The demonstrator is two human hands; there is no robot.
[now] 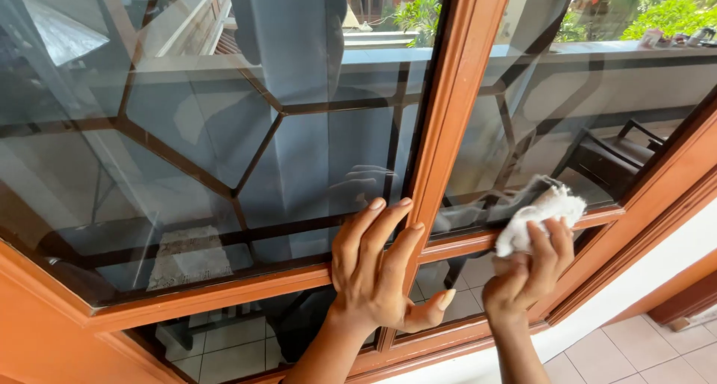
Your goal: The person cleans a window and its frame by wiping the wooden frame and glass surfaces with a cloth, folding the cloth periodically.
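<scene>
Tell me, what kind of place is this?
Probably a house, at a window by a porch. There is a wooden window frame with glass panes, a tiled floor, and green plants outside.

Both forearms are cut off by the near edge. Part of the white cloth (541, 212) is hidden inside the right hand (526, 268). The wooden window frame (448, 108) is cropped at the top and on both sides. The dark chair (609, 160) behind the glass is veiled by reflections.
</scene>
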